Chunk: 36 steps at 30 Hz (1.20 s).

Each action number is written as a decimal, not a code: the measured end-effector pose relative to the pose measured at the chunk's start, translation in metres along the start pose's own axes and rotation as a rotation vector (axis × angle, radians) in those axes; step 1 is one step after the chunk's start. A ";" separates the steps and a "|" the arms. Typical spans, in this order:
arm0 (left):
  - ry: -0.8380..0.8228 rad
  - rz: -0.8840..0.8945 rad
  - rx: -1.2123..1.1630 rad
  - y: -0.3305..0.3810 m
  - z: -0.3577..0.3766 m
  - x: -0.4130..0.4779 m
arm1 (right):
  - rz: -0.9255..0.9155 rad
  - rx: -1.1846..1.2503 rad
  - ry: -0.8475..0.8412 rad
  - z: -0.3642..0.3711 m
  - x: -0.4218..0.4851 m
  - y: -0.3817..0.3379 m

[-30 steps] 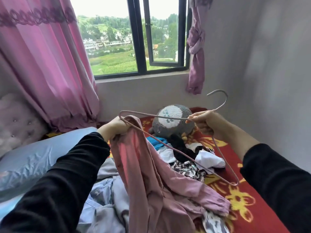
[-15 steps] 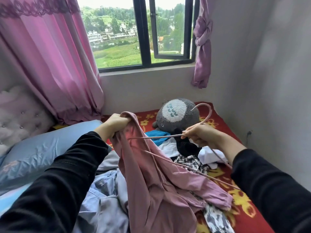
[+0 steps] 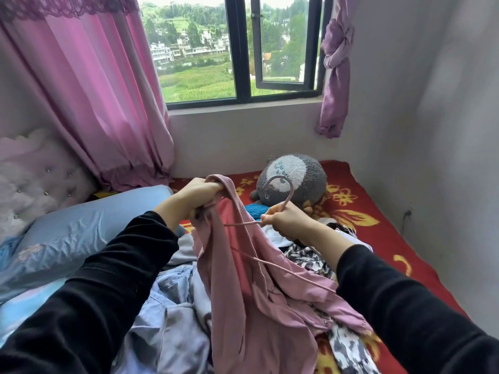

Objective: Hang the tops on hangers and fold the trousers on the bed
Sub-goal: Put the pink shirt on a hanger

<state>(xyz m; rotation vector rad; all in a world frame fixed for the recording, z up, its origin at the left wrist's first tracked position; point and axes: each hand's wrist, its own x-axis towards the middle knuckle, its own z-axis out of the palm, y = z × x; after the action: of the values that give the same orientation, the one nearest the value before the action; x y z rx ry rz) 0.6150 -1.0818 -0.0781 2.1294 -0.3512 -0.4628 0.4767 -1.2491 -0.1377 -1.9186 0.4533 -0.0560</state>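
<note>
A dusty pink top hangs from my left hand, which grips its upper edge above the bed. My right hand pinches a thin pink wire hanger at the base of its hook; the hook curls up in front of the plush toy. One hanger arm runs left into the top, the other slants down across the fabric toward my right sleeve. Pale blue denim trousers lie crumpled under the top. Other clothes, black-and-white patterned, white and black, are heaped beside them.
A red flowered blanket covers the bed. A grey plush toy sits at the far end below the window. A blue pillow and tufted headboard are at left, with pink curtains behind. A bare wall borders the right side.
My right hand has lowered the hanger and moved it left, pushing one arm into the pink top. My left hand stayed gripped on the top, close to my right hand now.
</note>
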 end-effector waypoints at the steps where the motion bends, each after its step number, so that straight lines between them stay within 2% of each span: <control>1: -0.030 0.008 -0.035 0.000 0.002 -0.003 | -0.012 -0.055 0.043 0.005 0.001 0.003; 4: -0.219 0.044 -0.038 -0.003 0.003 -0.011 | -0.007 -0.052 0.159 0.014 0.002 0.005; 8: -0.583 0.095 0.160 -0.005 -0.003 -0.025 | -0.005 0.099 0.209 0.014 0.001 -0.008; 10: -0.523 0.164 0.308 -0.008 -0.003 -0.022 | -0.036 0.125 0.196 0.015 -0.003 -0.011; 12: -0.413 0.224 0.608 -0.013 0.001 -0.021 | -0.065 0.210 0.174 0.017 -0.008 -0.012; 14: -0.393 0.256 0.751 -0.019 0.009 -0.024 | -0.072 0.323 0.159 0.023 -0.013 -0.014; 17: -0.212 0.372 0.736 -0.025 0.021 -0.025 | -0.056 0.436 0.092 0.029 -0.021 -0.015; 19: -0.120 0.447 0.647 -0.025 0.023 -0.025 | -0.056 0.530 -0.063 0.026 -0.027 -0.018; 22: -0.060 0.509 0.671 -0.027 0.018 -0.026 | -0.016 0.625 -0.247 0.005 -0.027 -0.016; 23: -0.051 0.528 0.667 -0.028 0.016 -0.028 | 0.027 0.571 -0.244 -0.001 -0.024 -0.010; 25: -0.054 0.572 0.617 -0.028 0.014 -0.034 | 0.087 0.262 -0.217 -0.007 -0.020 0.005; 28: -0.072 0.627 0.557 -0.023 0.015 -0.042 | 0.084 -0.214 -0.367 0.011 -0.017 0.029; 31: -0.093 0.678 0.560 -0.014 0.018 -0.048 | -0.019 -0.361 -0.397 0.041 -0.016 0.042; 33: -0.122 0.711 0.529 -0.008 0.015 -0.053 | -0.099 -0.439 -0.258 0.051 -0.013 0.046; 36: -0.139 0.757 0.472 -0.002 0.009 -0.060 | -0.078 -0.425 -0.076 0.049 -0.012 0.046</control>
<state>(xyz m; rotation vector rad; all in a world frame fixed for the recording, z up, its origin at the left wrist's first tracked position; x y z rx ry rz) 0.5576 -1.0623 -0.0731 2.1944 -1.3918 -0.0786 0.4650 -1.2162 -0.1959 -2.3468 0.3582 0.0686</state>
